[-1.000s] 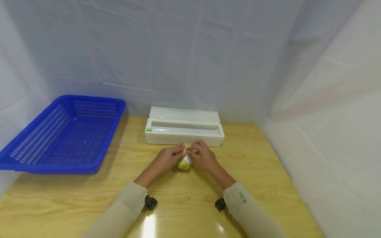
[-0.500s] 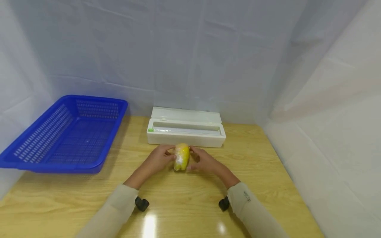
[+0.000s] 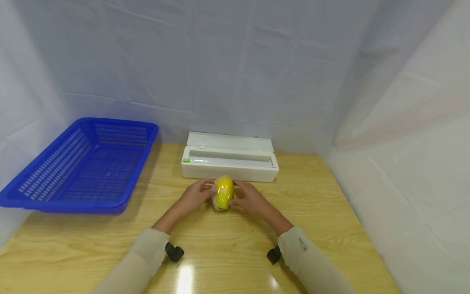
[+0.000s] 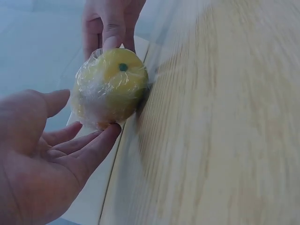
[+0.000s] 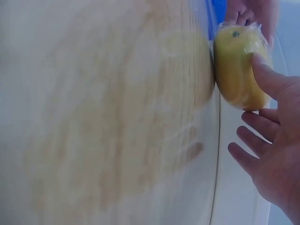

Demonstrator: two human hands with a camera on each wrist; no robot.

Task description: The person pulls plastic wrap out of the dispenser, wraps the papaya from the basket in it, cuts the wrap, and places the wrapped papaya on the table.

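A yellow fruit wrapped in clear film (image 3: 223, 192) stands on the wooden table (image 3: 227, 253), just in front of a white film dispenser box (image 3: 229, 157). My left hand (image 3: 206, 192) is at its left side and my right hand (image 3: 237, 196) at its right. In the left wrist view the left hand (image 4: 89, 136) has loosely straight fingers, one fingertip touching the fruit (image 4: 110, 86). In the right wrist view the right hand (image 5: 255, 108) has spread, straight fingers, and its thumb presses the fruit (image 5: 239, 68).
A blue slatted basket (image 3: 84, 167) sits at the table's back left with nothing in it. White sheeting walls close in the back and right side. The dispenser box lies with its lid open.
A second ago both hands pinched the film on top of the low-lying fruit. The fruit has since been turned up on end, and the hands now flank it with straighter fingers.
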